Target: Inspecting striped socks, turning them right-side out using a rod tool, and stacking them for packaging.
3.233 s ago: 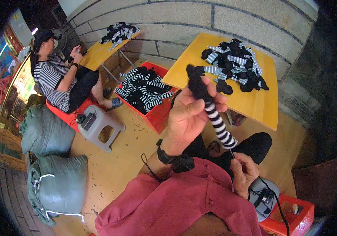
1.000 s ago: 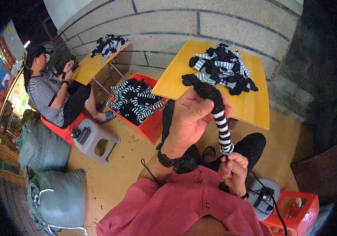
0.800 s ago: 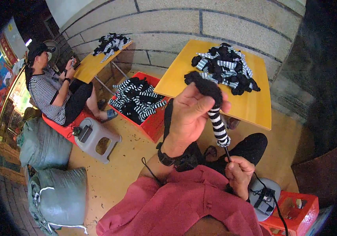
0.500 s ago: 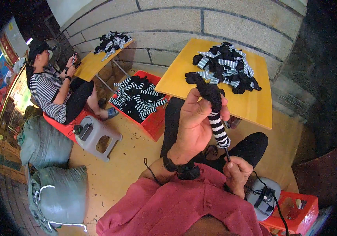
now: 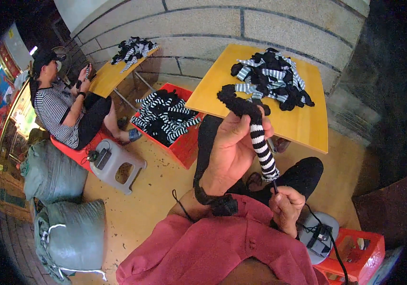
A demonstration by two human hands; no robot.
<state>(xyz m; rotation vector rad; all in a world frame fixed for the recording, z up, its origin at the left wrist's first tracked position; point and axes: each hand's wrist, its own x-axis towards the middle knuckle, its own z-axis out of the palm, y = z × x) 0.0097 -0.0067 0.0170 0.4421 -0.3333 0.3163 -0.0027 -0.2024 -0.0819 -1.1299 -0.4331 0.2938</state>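
My left hand is closed around the upper part of a knitted tube with black and white stripes. Its fuzzy black end sticks out above my fingers and flops over to the left. A thin dark rod enters the tube's lower opening; how far it reaches inside is hidden. Below that opening, my right hand grips the rod, its fingers curled round it. A pile of similar knitted pieces, black with grey-white stripes, lies just beyond on a yellow table.
A red crate of striped knitted pieces stands left of the table. Farther left, a person handles a striped piece at another yellow table. Stuffed sacks and a grey stool are at left. A cord hangs at my right.
The fuzzy black end has swung left and now droops over my left hand. My left fingers have shifted slightly, leaving more of the striped part showing. My right hand keeps its grip on the rod.
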